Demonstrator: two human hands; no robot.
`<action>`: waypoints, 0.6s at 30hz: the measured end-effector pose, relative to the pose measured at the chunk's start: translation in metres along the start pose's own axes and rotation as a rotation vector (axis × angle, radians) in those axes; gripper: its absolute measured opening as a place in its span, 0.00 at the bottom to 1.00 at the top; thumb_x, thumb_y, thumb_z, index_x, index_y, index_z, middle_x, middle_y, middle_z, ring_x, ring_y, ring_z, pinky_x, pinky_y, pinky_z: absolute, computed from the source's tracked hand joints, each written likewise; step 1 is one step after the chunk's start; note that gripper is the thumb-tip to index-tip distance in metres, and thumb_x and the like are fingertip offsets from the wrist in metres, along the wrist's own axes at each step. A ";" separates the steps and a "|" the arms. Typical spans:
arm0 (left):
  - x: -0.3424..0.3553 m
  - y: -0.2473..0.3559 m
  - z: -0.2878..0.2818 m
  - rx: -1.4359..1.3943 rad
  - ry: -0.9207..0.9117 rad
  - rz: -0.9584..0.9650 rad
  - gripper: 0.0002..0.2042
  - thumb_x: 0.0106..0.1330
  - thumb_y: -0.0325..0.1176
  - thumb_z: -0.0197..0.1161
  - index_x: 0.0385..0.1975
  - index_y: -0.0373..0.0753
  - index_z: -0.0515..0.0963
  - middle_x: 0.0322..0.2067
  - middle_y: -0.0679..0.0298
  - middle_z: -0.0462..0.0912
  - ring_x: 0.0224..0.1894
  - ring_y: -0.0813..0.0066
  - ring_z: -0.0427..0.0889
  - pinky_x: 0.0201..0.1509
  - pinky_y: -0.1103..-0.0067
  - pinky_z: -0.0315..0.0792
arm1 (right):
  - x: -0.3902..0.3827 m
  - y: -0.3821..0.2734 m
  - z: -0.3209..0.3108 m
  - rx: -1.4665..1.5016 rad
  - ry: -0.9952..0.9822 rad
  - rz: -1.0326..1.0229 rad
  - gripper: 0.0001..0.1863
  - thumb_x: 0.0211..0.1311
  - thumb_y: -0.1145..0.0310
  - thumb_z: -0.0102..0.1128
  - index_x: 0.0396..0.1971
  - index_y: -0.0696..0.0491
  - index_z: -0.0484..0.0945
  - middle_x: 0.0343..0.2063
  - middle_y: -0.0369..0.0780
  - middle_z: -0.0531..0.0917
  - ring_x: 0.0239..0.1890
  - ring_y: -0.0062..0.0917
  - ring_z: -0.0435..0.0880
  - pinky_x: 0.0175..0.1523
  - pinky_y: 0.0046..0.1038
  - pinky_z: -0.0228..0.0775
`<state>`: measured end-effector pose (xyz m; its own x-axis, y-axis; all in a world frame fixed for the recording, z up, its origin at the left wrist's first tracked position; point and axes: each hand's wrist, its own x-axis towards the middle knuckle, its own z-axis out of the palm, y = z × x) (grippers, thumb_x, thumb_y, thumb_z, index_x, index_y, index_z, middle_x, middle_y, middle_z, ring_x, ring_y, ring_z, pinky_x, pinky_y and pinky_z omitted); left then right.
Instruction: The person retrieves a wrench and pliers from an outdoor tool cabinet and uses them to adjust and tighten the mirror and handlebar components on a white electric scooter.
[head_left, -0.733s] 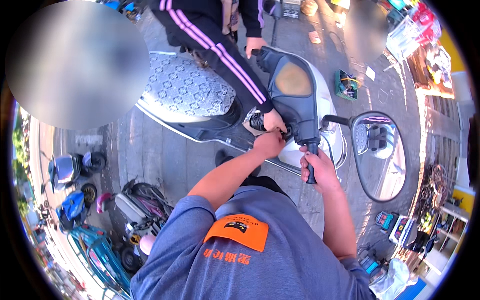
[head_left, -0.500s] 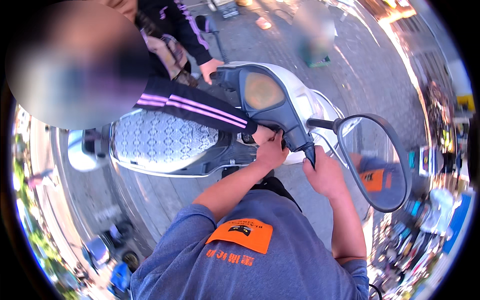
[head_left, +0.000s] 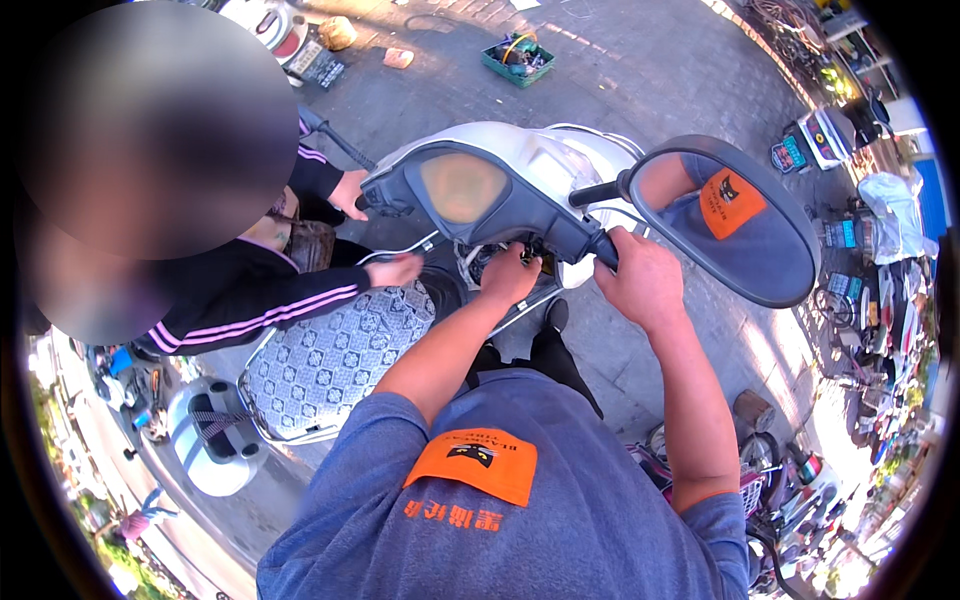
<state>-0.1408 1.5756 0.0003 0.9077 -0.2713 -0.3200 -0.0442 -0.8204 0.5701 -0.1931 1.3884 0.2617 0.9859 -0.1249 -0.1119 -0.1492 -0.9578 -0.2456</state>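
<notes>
A white and dark grey scooter (head_left: 575, 165) stands before me, with a round-cornered dashboard (head_left: 462, 187). My right hand (head_left: 645, 280) is wrapped round the black handlebar grip (head_left: 602, 248) below the right mirror (head_left: 770, 250). Under the dashboard, my left hand (head_left: 510, 275) reaches in with its fingers closed at the scooter's front panel; what they pinch is hidden. Across the scooter, another person in a black striped sleeve (head_left: 265, 320) rests one hand (head_left: 348, 195) at the far handlebar. That person's other hand (head_left: 395, 270), slightly blurred, hovers near the front of the patterned seat (head_left: 340, 350).
Behind the seat sits a grey and white top box (head_left: 215, 445). A green basket (head_left: 518, 62) of small items and a stone-like block (head_left: 398, 58) lie on the paving beyond the scooter. Piled goods (head_left: 890, 225) line the right side, and a log piece (head_left: 754, 410) lies nearer me.
The other person's near hand has drawn back from beside my left hand toward the seat. The scooter appears turned in the view, its seat now angled nearer me. Both my hands stay at the scooter.
</notes>
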 end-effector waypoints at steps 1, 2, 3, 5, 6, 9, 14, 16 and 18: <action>-0.005 0.001 0.001 0.041 0.119 0.055 0.27 0.77 0.55 0.59 0.62 0.37 0.77 0.51 0.49 0.89 0.50 0.46 0.90 0.53 0.53 0.84 | 0.002 -0.001 0.001 -0.011 -0.006 0.003 0.15 0.61 0.59 0.70 0.40 0.53 0.81 0.34 0.47 0.88 0.38 0.48 0.89 0.44 0.49 0.81; -0.004 0.003 0.000 0.080 0.121 0.064 0.28 0.76 0.55 0.59 0.64 0.39 0.75 0.49 0.50 0.90 0.49 0.46 0.91 0.53 0.53 0.84 | 0.005 -0.001 0.002 -0.023 -0.012 0.004 0.15 0.61 0.59 0.70 0.40 0.53 0.81 0.34 0.47 0.88 0.38 0.48 0.89 0.45 0.49 0.81; -0.003 0.004 0.000 0.114 0.126 0.066 0.28 0.76 0.55 0.59 0.66 0.41 0.74 0.48 0.51 0.90 0.48 0.46 0.91 0.52 0.53 0.84 | 0.006 -0.003 0.002 -0.038 -0.023 -0.002 0.15 0.60 0.58 0.70 0.40 0.53 0.82 0.34 0.47 0.88 0.38 0.48 0.89 0.45 0.49 0.81; -0.006 0.024 -0.018 0.158 -0.016 0.014 0.28 0.76 0.56 0.60 0.68 0.46 0.75 0.47 0.54 0.91 0.48 0.48 0.91 0.51 0.54 0.84 | 0.005 0.000 0.001 -0.047 -0.054 0.019 0.15 0.60 0.58 0.70 0.39 0.53 0.82 0.34 0.47 0.88 0.38 0.48 0.89 0.45 0.49 0.81; -0.007 0.020 -0.016 0.153 0.020 0.046 0.27 0.76 0.56 0.60 0.68 0.46 0.76 0.47 0.54 0.92 0.48 0.49 0.91 0.51 0.54 0.84 | 0.007 -0.002 0.000 -0.049 -0.072 0.007 0.15 0.60 0.58 0.70 0.39 0.53 0.82 0.34 0.48 0.88 0.38 0.49 0.89 0.46 0.50 0.81; -0.005 0.018 -0.021 0.124 0.026 0.103 0.25 0.74 0.56 0.61 0.61 0.46 0.81 0.46 0.55 0.92 0.47 0.51 0.92 0.50 0.56 0.84 | 0.005 -0.005 0.000 -0.054 -0.038 0.039 0.15 0.60 0.58 0.69 0.39 0.53 0.81 0.33 0.48 0.88 0.39 0.49 0.89 0.46 0.50 0.80; 0.010 0.029 -0.028 -0.068 -0.213 -0.161 0.28 0.73 0.59 0.58 0.58 0.42 0.82 0.55 0.49 0.89 0.59 0.49 0.87 0.59 0.56 0.82 | 0.007 -0.004 0.001 -0.084 -0.101 0.037 0.16 0.61 0.57 0.69 0.40 0.54 0.82 0.34 0.48 0.89 0.40 0.47 0.90 0.46 0.49 0.81; 0.016 0.013 -0.006 -0.151 -0.198 -0.204 0.28 0.74 0.59 0.57 0.59 0.41 0.82 0.59 0.47 0.86 0.62 0.49 0.85 0.61 0.56 0.81 | 0.010 -0.010 -0.003 -0.098 -0.108 0.016 0.17 0.61 0.57 0.69 0.40 0.55 0.82 0.34 0.48 0.89 0.40 0.47 0.90 0.47 0.48 0.82; 0.015 0.013 0.000 -0.093 -0.140 -0.130 0.26 0.75 0.57 0.56 0.59 0.41 0.82 0.59 0.47 0.85 0.63 0.48 0.84 0.63 0.55 0.80 | 0.010 -0.010 -0.003 -0.099 -0.105 0.020 0.17 0.62 0.56 0.68 0.39 0.55 0.82 0.34 0.48 0.89 0.40 0.47 0.90 0.47 0.48 0.82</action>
<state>-0.1274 1.5606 0.0029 0.8362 -0.2384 -0.4939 0.1146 -0.8048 0.5824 -0.1815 1.3964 0.2660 0.9686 -0.1215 -0.2171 -0.1554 -0.9769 -0.1470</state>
